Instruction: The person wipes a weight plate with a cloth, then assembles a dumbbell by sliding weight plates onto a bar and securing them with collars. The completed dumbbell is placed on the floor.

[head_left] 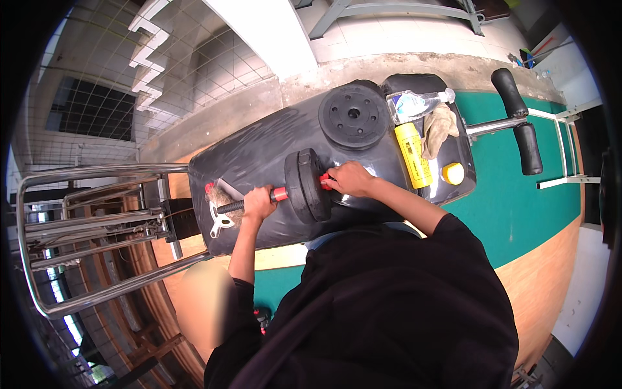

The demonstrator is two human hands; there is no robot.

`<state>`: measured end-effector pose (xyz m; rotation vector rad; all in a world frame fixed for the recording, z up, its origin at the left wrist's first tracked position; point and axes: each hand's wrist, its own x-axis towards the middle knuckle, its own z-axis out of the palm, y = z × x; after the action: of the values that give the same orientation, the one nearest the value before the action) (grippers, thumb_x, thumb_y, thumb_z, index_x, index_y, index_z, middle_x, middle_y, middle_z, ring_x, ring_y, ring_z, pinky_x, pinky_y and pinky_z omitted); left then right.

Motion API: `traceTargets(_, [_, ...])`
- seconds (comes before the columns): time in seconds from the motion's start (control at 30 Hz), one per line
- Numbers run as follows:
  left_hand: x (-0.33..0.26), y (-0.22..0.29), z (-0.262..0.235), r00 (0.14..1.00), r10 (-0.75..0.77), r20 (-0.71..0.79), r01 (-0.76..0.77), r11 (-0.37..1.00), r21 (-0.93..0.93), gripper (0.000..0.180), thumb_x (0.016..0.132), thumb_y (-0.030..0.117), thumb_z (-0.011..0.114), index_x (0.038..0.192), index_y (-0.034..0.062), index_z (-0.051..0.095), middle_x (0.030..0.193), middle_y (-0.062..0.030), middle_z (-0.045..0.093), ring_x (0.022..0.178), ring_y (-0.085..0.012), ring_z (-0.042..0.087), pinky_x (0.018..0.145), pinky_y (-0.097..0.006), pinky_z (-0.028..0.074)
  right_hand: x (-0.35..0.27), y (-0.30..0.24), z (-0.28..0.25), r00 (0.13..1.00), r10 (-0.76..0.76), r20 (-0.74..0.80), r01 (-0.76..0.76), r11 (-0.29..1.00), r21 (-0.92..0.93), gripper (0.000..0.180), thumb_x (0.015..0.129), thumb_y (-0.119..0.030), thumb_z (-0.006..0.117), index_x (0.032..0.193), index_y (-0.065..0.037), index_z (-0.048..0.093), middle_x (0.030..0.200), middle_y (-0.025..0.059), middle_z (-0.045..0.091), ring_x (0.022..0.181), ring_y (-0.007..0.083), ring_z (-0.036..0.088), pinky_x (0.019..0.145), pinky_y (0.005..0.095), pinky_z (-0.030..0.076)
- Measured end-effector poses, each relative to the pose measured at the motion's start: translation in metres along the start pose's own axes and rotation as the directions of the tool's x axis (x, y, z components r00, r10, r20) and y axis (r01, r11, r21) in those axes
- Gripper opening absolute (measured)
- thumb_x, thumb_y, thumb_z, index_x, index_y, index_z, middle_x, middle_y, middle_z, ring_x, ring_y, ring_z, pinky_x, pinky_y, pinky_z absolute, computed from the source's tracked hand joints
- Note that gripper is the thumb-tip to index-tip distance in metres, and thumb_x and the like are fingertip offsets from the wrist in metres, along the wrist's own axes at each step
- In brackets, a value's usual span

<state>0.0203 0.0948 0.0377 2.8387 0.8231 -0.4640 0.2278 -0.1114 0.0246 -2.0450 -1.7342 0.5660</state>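
Observation:
My left hand [259, 203] is wrapped around the bar of a dumbbell [308, 186], next to its red sleeve. Black weight plates sit on the bar, standing on edge, and the threaded end [230, 207] sticks out bare past my left hand. On the far side of the plates, my right hand [350, 179] has its fingers closed on a red collar [324, 181] at the bar's other end. A loose black weight plate [354, 115] lies flat beyond. Near the threaded end lie a white metal spanner-like piece [221, 220] and a bristly brush [223, 193].
The black padded bench [243, 155] carries a clear plastic bottle [414, 105], a yellow bottle [413, 155], a beige cloth [440, 131] and a yellow-capped container [453, 173] on the right. Chrome rails [97, 170] extend left; foam rollers [521, 123] stick out right over a green mat [518, 214].

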Motion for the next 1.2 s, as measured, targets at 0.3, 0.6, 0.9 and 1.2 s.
traceTargets(0.3, [0.007, 0.004, -0.009, 1.000, -0.016, 0.010, 0.016, 1.000, 0.004, 0.022, 0.071, 0.023, 0.063, 0.090, 0.0132, 0.064, 0.080, -0.0159, 0.066, 0.078, -0.0350, 0.064, 0.072, -0.044, 0.052, 0.019, 0.009, -0.023, 0.960, 0.112, 0.258, -0.182, 0.946, 0.267, 0.054, 0.093, -0.052, 0.033, 0.083, -0.012, 0.069, 0.077, 0.0169, 0.064, 0.082, 0.0345, 0.062, 0.073, 0.0452, 0.045])
traceTargets(0.6, [-0.004, -0.002, 0.008, 0.998, -0.050, 0.034, 0.052, 0.996, -0.067, 0.025, 0.067, 0.020, 0.062, 0.090, 0.0128, 0.067, 0.080, -0.0173, 0.066, 0.080, -0.0356, 0.063, 0.074, -0.044, 0.051, -0.003, -0.003, -0.015, 0.959, -0.271, -0.086, 0.247, 0.944, -0.218, 0.047, 0.082, -0.049, 0.055, 0.103, -0.007, 0.056, 0.096, 0.0089, 0.054, 0.092, 0.0228, 0.055, 0.081, 0.0367, 0.037])
traceTargets(0.9, [-0.006, 0.002, 0.008, 0.999, -0.035, 0.011, 0.035, 0.999, 0.016, 0.016, 0.073, 0.017, 0.058, 0.088, 0.0117, 0.061, 0.078, -0.0156, 0.066, 0.076, -0.0340, 0.065, 0.069, -0.043, 0.052, 0.014, 0.013, 0.001, 0.889, -0.456, -0.040, 0.423, 0.852, -0.309, 0.046, 0.077, -0.048, 0.060, 0.080, -0.003, 0.060, 0.074, 0.0110, 0.057, 0.070, 0.0244, 0.056, 0.079, 0.0328, 0.036])
traceTargets(1.2, [-0.003, -0.002, 0.017, 0.999, -0.045, 0.005, 0.044, 0.999, 0.024, 0.020, 0.074, 0.016, 0.059, 0.094, 0.0131, 0.060, 0.079, -0.0154, 0.066, 0.076, -0.0342, 0.065, 0.068, -0.044, 0.052, 0.028, 0.008, -0.034, 0.904, -0.255, 0.344, 0.252, 0.966, 0.054, 0.053, 0.088, -0.050, 0.046, 0.087, 0.001, 0.062, 0.089, 0.0173, 0.063, 0.089, 0.0331, 0.060, 0.080, 0.0427, 0.044])
